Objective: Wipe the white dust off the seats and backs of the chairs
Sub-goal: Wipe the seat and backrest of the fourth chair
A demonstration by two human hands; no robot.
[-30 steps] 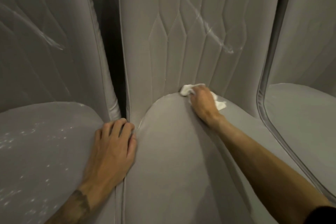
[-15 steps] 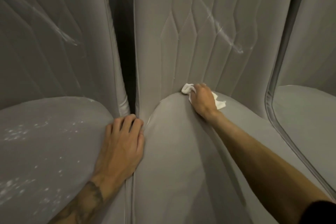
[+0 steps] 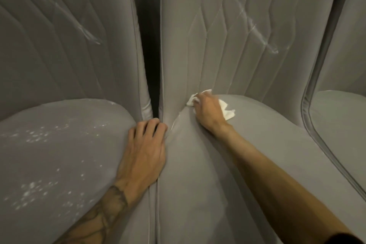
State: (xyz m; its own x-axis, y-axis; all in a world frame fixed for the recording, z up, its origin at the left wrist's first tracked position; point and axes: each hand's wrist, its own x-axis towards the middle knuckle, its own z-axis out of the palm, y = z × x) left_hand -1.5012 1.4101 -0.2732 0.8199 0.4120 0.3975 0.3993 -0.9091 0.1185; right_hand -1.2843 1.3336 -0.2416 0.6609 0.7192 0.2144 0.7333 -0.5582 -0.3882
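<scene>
Three grey padded chairs are standing side by side, filling the view. On the middle chair (image 3: 227, 164), the right hand (image 3: 208, 113) is pressing a crumpled white cloth (image 3: 227, 111) into the crease where seat meets back, fingers curled over it, cloth sticking out on both sides of them. The right arm is reaching forward, outstretched. The left hand (image 3: 144, 148) is lying palm down, fingers bent, between the middle seat and the left seat (image 3: 59, 154), which is carrying white dust (image 3: 35, 134). Pale streaks are crossing both backs.

You are looking at a dark gap (image 3: 150, 49) running upward just left of the grip; a third grey chair (image 3: 340, 121) is standing well right, dimly lit.
</scene>
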